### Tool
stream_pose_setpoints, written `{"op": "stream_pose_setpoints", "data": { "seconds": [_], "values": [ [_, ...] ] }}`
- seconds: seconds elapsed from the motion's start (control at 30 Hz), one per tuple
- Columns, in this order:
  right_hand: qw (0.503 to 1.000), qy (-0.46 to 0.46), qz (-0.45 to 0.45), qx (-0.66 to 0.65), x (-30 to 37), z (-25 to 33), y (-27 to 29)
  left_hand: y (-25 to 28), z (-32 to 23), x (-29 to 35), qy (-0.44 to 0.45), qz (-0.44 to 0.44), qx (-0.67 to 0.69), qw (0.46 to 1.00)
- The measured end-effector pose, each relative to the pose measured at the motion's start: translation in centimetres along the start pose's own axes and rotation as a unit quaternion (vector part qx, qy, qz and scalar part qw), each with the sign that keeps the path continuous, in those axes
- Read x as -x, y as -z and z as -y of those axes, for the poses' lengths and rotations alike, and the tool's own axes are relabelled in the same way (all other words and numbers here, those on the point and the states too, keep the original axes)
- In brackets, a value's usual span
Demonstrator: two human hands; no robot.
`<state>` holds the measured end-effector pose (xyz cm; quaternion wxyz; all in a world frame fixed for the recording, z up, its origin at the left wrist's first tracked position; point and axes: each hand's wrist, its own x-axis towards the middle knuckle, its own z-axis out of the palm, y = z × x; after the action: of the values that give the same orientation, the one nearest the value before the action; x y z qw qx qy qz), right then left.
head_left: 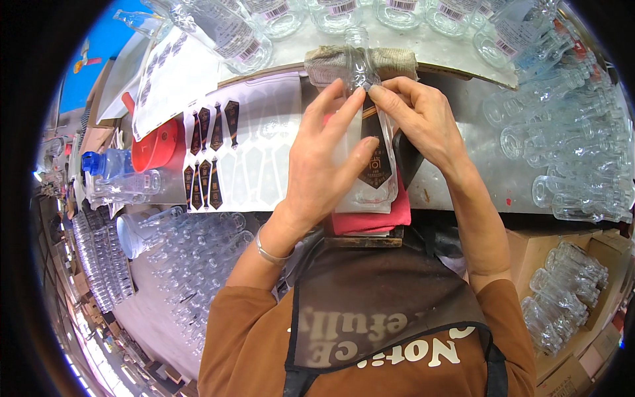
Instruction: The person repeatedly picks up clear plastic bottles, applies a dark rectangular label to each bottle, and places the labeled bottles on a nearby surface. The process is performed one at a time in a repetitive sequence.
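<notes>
In view: one left hand (pixel 322 149), one right hand (pixel 418 118), one bracelet (pixel 270 255), one bottle (pixel 361 66) between them, one label sheet (pixel 258 142), one apron (pixel 380 294); surrounding clear bottles (pixel 569 149) too many to count.

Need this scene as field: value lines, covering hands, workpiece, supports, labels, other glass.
Left grip: fingertips near label's narrow upper end, thumb over its wider part
Right grip: fingertips near the same end; pinch unclear
Bottle: clear, lying, neck pointing away from the person
Label: dark, tie-shaped, along bottle
Supports: cloth roll under neck, red cloth below body
Sheet: left of bottle, partly used
Other glass: standing bottles beyond; boxed bottles lower right
</notes>
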<state>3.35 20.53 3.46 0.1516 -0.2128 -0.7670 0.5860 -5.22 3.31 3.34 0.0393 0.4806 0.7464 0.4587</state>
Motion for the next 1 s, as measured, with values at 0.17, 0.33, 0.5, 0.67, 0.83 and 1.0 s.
{"op": "stream_pose_setpoints", "data": {
  "seconds": [0.17,0.33,0.5,0.67,0.83,1.0],
  "values": [
    [1.0,-0.004,-0.001,0.003,-0.1,0.2,0.0,0.0,0.0,-0.1,-0.004,-0.004,-0.004,1.0],
    [1.0,-0.002,0.008,-0.021,-0.1,-0.5,0.1,0.0,0.0,0.0,0.001,-0.004,-0.005,1.0],
    [0.988,-0.067,0.088,-0.104,3.1,-1.4,0.8,0.4,-0.8,2.0,0.213,0.011,0.271,0.939],
    [0.984,-0.074,0.115,-0.118,8.0,-1.7,0.2,1.0,-0.4,4.0,0.254,0.064,0.357,0.897],
    [0.987,-0.078,0.101,-0.098,8.0,-1.0,0.0,0.7,-0.6,4.0,0.246,0.058,0.376,0.891],
    [0.995,-0.062,0.046,-0.066,8.0,-1.0,-0.7,0.2,-0.6,4.1,0.244,0.041,0.378,0.892]
  ]
}}
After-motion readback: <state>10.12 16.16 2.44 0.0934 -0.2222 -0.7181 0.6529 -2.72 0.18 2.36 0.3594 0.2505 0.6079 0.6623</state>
